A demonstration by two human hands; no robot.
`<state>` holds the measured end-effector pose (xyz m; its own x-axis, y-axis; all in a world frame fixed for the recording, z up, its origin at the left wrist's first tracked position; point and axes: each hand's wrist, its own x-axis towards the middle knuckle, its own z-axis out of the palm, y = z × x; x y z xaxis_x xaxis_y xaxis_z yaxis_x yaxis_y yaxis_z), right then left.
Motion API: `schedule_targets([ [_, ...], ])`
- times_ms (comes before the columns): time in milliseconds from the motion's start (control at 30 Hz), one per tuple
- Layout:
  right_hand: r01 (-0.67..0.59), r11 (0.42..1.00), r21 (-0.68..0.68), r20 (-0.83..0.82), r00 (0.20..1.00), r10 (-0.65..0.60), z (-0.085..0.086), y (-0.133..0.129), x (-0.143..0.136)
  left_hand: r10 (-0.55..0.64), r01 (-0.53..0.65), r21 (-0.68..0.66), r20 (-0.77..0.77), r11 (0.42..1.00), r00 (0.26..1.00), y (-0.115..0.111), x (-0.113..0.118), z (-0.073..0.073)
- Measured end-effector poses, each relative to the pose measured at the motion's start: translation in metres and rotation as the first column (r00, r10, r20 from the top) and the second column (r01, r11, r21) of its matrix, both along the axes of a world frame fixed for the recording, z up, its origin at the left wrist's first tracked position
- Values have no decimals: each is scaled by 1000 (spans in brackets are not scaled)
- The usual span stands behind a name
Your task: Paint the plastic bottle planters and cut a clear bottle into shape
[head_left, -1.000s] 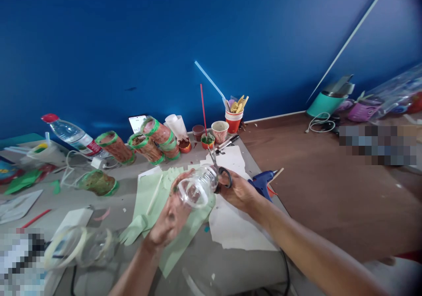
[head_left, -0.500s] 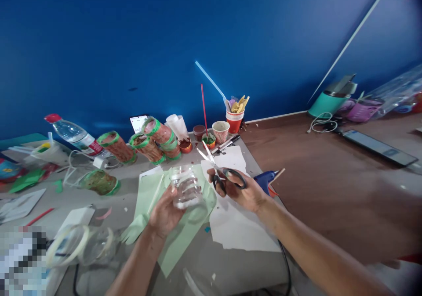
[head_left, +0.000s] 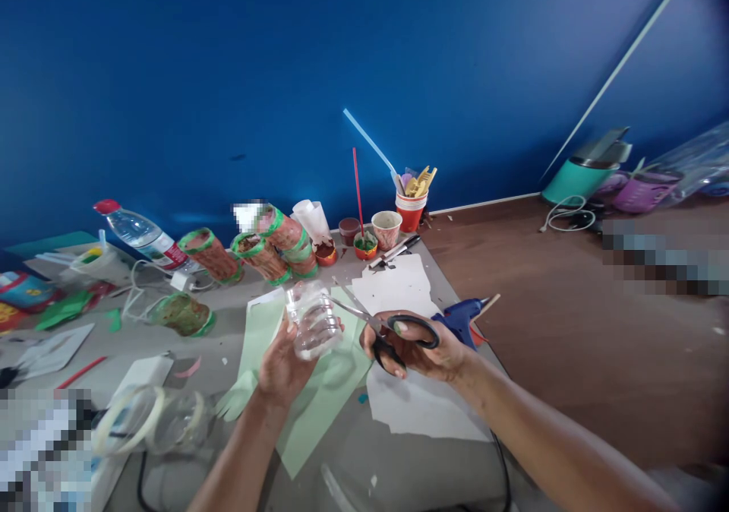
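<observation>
My left hand [head_left: 286, 360] is wrapped round a clear ribbed piece of plastic bottle [head_left: 314, 322], held tilted above the green paper [head_left: 307, 428]. Black-handled scissors [head_left: 373, 322] are in my right hand [head_left: 433, 349], fingers through the loops. Their blades are parted and point left, with the tips at the upper right side of the bottle piece. Whether a blade touches the plastic I cannot tell. White paper [head_left: 421, 409] lies beneath my right hand, and a blue glue gun [head_left: 460, 318] rests just behind it.
Several painted brown cylinders with green rims [head_left: 213, 254] stand at the back left beside a water bottle [head_left: 140, 235]. Behind my hands are a red-and-white cup of plastic cutlery [head_left: 411, 212] and small paint pots [head_left: 365, 246]. Clear plastic rings [head_left: 128, 421] lie at the front left.
The scissors have swung from pointing up to pointing left, and their tips have come to the bottle piece. My left hand tilts the piece slightly more. The whole view has shifted a little.
</observation>
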<state>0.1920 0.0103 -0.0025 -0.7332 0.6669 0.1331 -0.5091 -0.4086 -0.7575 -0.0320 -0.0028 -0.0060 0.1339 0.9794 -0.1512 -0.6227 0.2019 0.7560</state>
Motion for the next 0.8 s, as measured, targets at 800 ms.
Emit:
schedule_targets([
  [800, 117, 993, 2, 159, 980, -116, 0, -7, -10, 52, -47, 55, -90, 997, 995, 2, -4, -10],
])
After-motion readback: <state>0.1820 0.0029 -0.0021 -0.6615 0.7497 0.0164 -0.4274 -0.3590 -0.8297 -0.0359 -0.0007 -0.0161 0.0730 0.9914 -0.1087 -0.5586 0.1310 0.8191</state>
